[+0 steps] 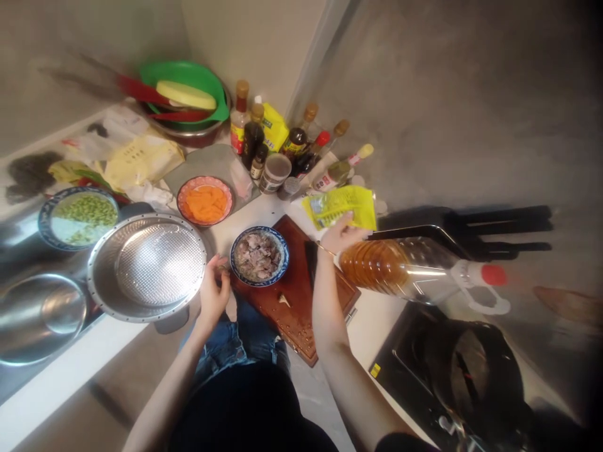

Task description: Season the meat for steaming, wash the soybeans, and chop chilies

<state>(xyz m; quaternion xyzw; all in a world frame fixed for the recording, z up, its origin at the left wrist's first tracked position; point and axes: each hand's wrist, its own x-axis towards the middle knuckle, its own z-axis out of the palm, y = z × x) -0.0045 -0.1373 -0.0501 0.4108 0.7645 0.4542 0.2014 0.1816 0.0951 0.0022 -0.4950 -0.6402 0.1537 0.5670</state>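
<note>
My right hand grips the lower edge of a yellow seasoning packet, held behind a large oil bottle with a red cap. My left hand hovers between a perforated steel basin and a blue-patterned bowl. Its fingers are loosely curled and apart, with nothing visible in them. Chopped meat fills the bowl. Under the bowl's right side lies a brown cutting board, wet, with a small pale scrap on it. A dark knife blade seems to rest there, partly hidden by my right forearm.
Sliced carrot sits on a pink-rimmed plate; chopped greens lie on a blue-rimmed plate. Several sauce bottles crowd the back corner. A green colander rests in a basin. At right, a black pot stands on the stove.
</note>
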